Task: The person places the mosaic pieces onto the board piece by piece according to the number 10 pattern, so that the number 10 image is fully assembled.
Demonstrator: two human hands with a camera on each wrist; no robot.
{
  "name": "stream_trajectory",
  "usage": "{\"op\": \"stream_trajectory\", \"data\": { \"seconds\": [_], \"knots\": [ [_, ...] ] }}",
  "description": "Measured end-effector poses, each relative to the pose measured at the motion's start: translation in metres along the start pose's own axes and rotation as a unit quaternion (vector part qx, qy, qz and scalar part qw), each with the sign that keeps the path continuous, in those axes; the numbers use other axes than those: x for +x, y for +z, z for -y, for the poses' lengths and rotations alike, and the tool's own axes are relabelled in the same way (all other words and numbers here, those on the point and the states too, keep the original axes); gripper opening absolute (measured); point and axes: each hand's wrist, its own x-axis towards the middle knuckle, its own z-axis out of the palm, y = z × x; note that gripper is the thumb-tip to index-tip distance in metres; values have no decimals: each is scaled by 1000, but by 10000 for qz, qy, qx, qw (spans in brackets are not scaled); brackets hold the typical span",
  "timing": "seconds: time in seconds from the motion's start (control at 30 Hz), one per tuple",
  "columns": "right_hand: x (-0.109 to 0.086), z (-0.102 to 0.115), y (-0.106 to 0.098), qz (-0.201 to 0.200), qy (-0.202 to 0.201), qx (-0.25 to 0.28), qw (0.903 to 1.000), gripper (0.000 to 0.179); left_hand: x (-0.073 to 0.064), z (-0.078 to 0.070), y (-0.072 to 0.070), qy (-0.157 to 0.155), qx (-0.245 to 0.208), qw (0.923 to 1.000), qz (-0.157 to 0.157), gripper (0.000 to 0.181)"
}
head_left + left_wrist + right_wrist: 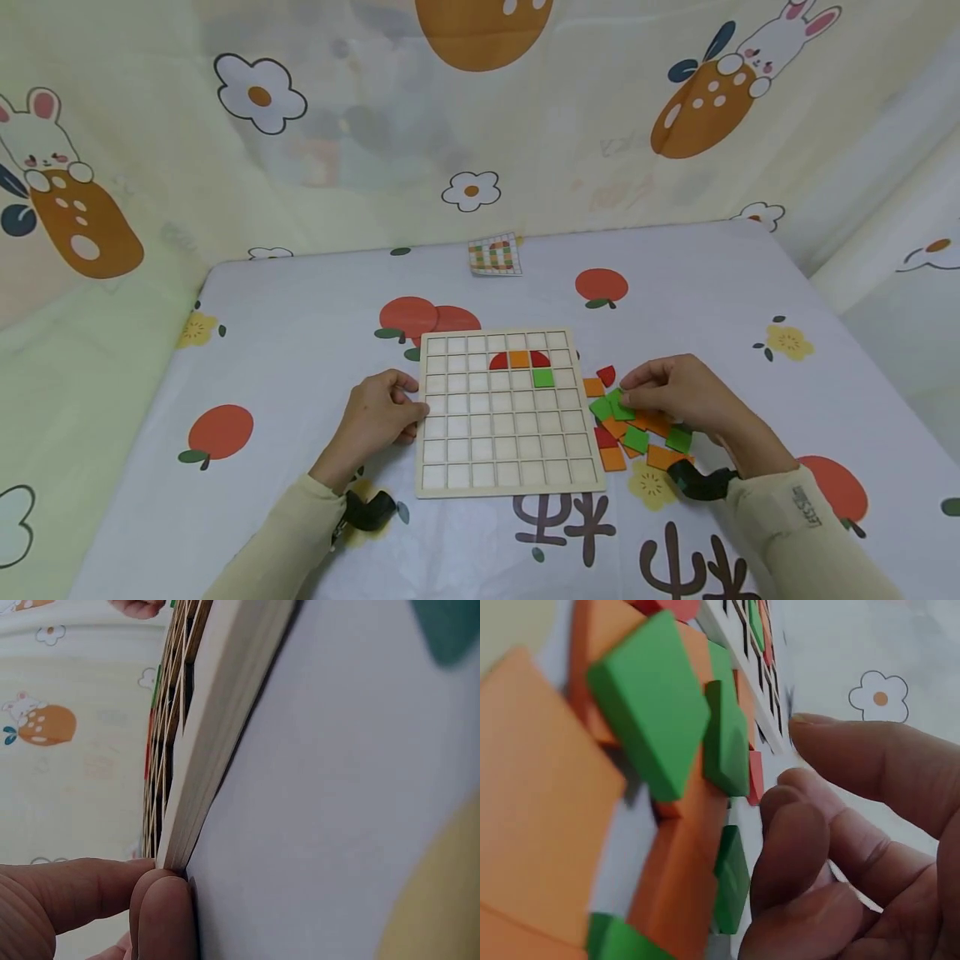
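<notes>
A square wooden grid board lies on the table between the hands. Its upper part holds an orange square tile between two red curved pieces, with a green square tile below the right one. My left hand grips the board's left edge; in the left wrist view its fingers pinch the corner. At the board's right, my right hand hovers by a heap of orange, green and red tiles, nearest a green tile. In the right wrist view its bent fingers have nothing visible between them.
A small printed card with a coloured grid pattern lies at the back of the table. One red piece sits at the heap's far side. A patterned cloth covers the table, and a patterned curtain hangs behind.
</notes>
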Motion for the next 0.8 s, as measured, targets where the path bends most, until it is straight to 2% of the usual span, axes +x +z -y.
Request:
{"op": "stream_trajectory", "data": {
  "seconds": [0.33,0.6,0.8],
  "knots": [
    [-5,-2,12,-104,381,-291,9988,37,1,2,-1,100,-79,9999,3,25],
    [-12,6,18,-331,278,-727,9964,32,1,1,0,88,-55,9999,-14,25],
    [-12,5,19,-323,190,-806,9960,28,1,2,0,126,-41,9999,-10,25]
  ]
}}
